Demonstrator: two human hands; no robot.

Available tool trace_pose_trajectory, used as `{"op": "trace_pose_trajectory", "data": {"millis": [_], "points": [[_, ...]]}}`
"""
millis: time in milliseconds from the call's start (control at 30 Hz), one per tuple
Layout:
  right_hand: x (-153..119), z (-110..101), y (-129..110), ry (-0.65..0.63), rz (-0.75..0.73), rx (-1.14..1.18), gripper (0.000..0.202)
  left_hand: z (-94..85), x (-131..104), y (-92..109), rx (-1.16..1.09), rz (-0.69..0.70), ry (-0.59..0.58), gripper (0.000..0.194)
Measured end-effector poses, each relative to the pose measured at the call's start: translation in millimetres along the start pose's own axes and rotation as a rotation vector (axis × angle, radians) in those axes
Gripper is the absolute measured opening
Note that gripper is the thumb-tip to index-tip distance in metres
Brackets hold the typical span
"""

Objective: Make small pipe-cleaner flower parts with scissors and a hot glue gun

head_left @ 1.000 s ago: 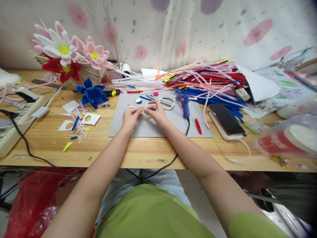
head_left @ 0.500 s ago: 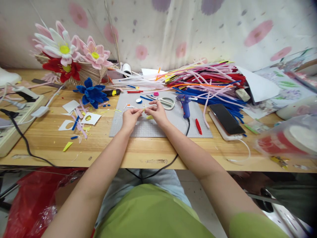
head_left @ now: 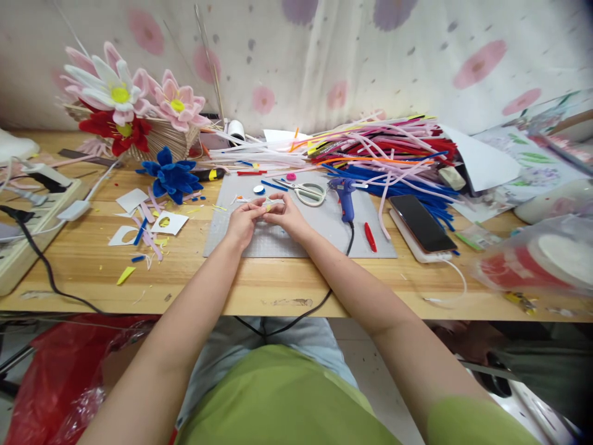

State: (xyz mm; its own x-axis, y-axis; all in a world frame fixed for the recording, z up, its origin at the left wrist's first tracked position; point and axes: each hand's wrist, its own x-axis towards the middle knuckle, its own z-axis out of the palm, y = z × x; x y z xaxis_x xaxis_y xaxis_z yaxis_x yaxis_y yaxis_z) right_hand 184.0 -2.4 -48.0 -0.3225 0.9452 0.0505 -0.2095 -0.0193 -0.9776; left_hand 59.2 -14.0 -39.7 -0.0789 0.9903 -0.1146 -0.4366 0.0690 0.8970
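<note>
Over the grey cutting mat (head_left: pixel 301 242), my left hand (head_left: pixel 244 224) and my right hand (head_left: pixel 288 216) meet at their fingertips. Between them is a small yellow piece (head_left: pixel 268 208), mostly covered by the fingers; its exact kind is too small to tell. Both hands are closed in a pinch around it. Just beyond the fingers lie a small round white-and-blue disc (head_left: pixel 259 190) and a pair of scissors (head_left: pixel 309 193) with pale handles. A blue glue gun (head_left: pixel 344 199) rests right of the scissors.
Pipe cleaners (head_left: pixel 384 151) in many colours are heaped at the back. Fuzzy flowers (head_left: pixel 171 175) stand at the left, near paper scraps (head_left: pixel 170 222) and a power strip (head_left: pixel 41 228). Rightward are a red tool (head_left: pixel 370 237), a phone (head_left: pixel 422 224) and a bagged cup (head_left: pixel 537 262). The glue gun's cord (head_left: pixel 319 305) crosses the table edge.
My hands have drawn closer together, with the fingers curling in around the small yellow piece. The yellow bit seen on the mat under my right hand is no longer visible there.
</note>
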Motion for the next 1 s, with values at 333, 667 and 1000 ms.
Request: {"op": "trace_pose_trajectory", "data": {"millis": [333, 667, 1000], "points": [[3.1, -6.1, 2.5, 0.088, 0.027, 0.005, 0.052, 0.8, 0.1, -1.7, 0.03, -0.009, -0.03, 0.02], [2.3, -8.2, -3.1, 0.143, 0.037, -0.102, 0.049, -4.1, 3.8, -10.2, 0.135, 0.087, 0.03, 0.02], [3.5, -9.4, -2.5, 0.187, -0.116, -0.164, 0.04, -2.0, 5.4, -11.6, 0.17, 0.056, 0.082, 0.019]]}}
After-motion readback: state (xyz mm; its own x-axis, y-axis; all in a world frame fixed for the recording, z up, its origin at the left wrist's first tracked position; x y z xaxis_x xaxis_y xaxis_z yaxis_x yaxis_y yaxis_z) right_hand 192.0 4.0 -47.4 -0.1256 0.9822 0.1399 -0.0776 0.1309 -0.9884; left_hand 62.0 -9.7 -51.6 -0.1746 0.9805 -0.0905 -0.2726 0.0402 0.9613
